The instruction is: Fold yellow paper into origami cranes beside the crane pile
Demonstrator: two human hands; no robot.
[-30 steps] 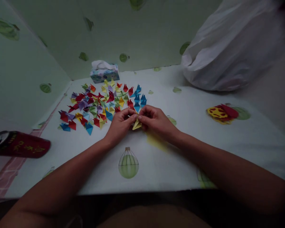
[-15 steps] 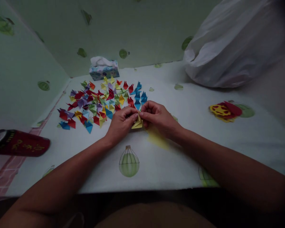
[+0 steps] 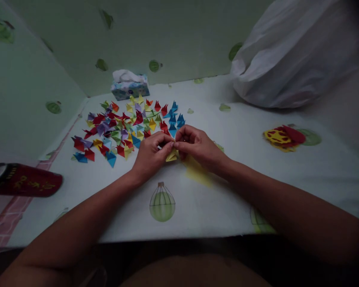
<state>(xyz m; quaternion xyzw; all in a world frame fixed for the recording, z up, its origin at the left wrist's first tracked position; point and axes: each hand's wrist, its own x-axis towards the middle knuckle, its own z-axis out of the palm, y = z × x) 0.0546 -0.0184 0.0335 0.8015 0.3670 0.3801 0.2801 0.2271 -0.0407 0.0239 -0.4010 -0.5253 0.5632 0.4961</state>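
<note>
A small yellow folded-paper crane is pinched between my two hands, just above the table. My left hand closes thumb and forefinger on its upper part. From the other side, my right hand pinches the same piece, its fingertips meeting those of the left. The fingers cover most of the crane, and only its lower yellow part shows. Beneath the right hand lies a flat yellow shape, blurred. Beyond the left hand spreads a group of folded paper cranes in red, blue, purple, green and yellow.
A tissue box stands behind the cranes. To the left lies a dark red drink can. A large white plastic bag fills the back right, with red and yellow cut-outs in front of it on the patterned tablecloth.
Both hands' fingertips have drawn closer together over the yellow crane, so less of it shows. The view has shifted slightly; the things on the table stay put.
</note>
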